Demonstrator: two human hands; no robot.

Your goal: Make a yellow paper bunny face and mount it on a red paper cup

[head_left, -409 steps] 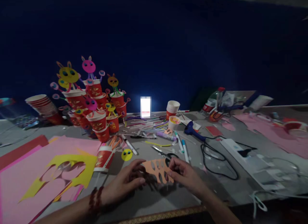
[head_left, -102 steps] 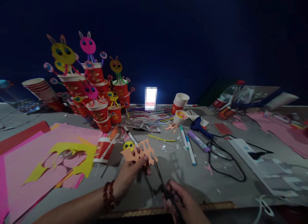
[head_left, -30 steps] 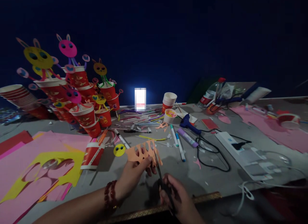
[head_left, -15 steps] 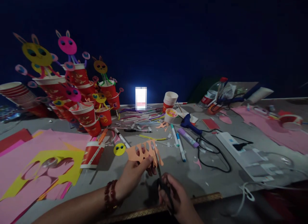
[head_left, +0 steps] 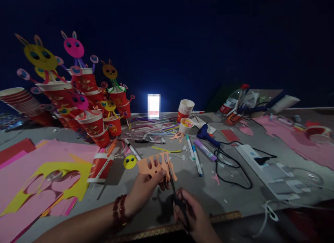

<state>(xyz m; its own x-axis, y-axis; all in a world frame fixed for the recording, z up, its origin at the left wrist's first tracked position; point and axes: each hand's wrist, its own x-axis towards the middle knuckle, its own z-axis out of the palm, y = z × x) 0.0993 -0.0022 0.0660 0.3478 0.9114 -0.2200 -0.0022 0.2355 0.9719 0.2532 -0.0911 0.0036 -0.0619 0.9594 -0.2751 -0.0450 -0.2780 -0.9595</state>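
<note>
Nearest, the right hand (head_left: 194, 213) grips the scissors (head_left: 174, 187), blades in the orange paper (head_left: 155, 165); the left hand (head_left: 143, 192) pinches that paper's lower edge above the table (head_left: 235, 197); beyond the paper lie markers (head_left: 194, 154), then red cups (head_left: 96, 123).

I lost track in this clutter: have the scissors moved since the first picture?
Yes. The scissors lay left of the teal pens; now the right hand holds them nearer the front edge, cutting orange paper.
</note>
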